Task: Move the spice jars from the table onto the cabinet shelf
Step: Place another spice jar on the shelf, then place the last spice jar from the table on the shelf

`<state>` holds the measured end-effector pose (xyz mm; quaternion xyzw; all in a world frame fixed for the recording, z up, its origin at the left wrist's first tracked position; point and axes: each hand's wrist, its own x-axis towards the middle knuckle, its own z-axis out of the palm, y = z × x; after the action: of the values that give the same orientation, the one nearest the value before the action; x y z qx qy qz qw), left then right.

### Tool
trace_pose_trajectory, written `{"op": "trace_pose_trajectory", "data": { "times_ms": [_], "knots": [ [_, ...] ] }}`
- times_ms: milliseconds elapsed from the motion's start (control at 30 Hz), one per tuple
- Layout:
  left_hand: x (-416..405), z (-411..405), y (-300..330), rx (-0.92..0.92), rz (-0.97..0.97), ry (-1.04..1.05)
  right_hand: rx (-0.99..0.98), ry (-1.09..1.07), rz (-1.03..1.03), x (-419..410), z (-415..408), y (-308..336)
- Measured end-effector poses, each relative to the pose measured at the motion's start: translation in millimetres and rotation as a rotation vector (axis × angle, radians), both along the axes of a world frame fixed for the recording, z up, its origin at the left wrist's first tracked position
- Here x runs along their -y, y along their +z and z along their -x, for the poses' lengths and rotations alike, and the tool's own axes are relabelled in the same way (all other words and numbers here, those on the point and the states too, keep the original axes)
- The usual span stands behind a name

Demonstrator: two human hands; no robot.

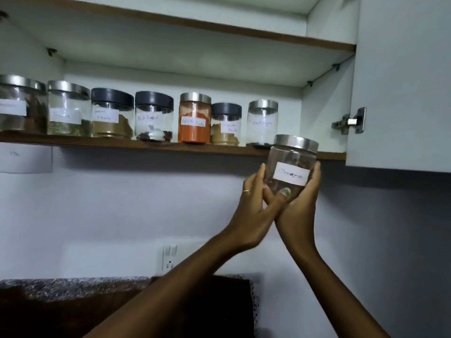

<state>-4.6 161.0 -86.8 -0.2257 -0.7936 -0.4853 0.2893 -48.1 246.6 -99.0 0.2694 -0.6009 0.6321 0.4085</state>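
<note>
Seven jars: they stand in one row on the shelf (156, 145) of the open cabinet, and you hold one more jar in the air.
First jar (20, 104): steel lid, dark brown spice inside, at the far left.
Second jar (68, 109): steel lid, a low layer of green herb.
Third jar (112, 114): black lid, tan powder, the label says "Masala".
Fourth jar (153, 117): black lid, label "Black Pepper", only a few dark bits and something white at the bottom.
Fifth jar (194, 118): steel lid, nearly full of orange-red powder.
Sixth jar (225, 124): black lid, some yellow-brown powder low inside.
Seventh jar (262, 123): steel lid, label "Black Pepper", almost empty.
Jar in your hands (291, 164): steel lid, clear body, brown pieces inside, a white label; it is upright, in front of the shelf edge at its right end, just beside the seventh jar.
Left hand (253, 211): fingers curl round the left side of this jar, and one finger wears a ring.
Right hand (301, 208): it cups the jar from below and from the right, with the thumb pressed on the front.
Both arms: you raise them, and the wrists cross close together under the jar.
</note>
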Motion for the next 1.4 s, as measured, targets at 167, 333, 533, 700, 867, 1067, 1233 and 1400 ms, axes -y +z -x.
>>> {"op": "trace_pose_trajectory", "data": {
  "times_ms": [167,333,533,700,867,1067,1233,1400],
  "knots": [
    [-11.0,35.9,32.3,-0.191,0.24,0.16,-0.091,-0.087,0.009,-18.1,50.2,58.2],
    [-21.6,67.6,67.2,-0.211,0.395,0.282,-0.12,-0.229,-0.004,-27.3,85.9,101.9],
    [-31.8,95.9,75.2,-0.177,0.462,0.379,-0.083,-0.323,-0.075,-25.3,118.2,116.9],
    [-24.7,111.9,75.5,-0.209,0.597,0.499,0.028,-0.348,-0.215,-20.4,136.7,118.3],
    [-15.1,123.1,77.2,-0.208,0.642,0.509,0.076,-0.367,-0.285,-12.7,149.3,120.5],
    [-1.2,131.7,70.8,-0.273,0.69,0.484,0.103,-0.428,-0.394,-13.3,156.7,112.6],
    [-1.9,122.6,67.7,-0.243,0.627,0.421,0.094,-0.503,-0.288,-9.6,146.7,103.1],
    [11.2,89.4,59.7,-0.36,0.599,0.348,-0.209,-0.55,-0.191,4.0,103.4,79.3]
  ]
}}
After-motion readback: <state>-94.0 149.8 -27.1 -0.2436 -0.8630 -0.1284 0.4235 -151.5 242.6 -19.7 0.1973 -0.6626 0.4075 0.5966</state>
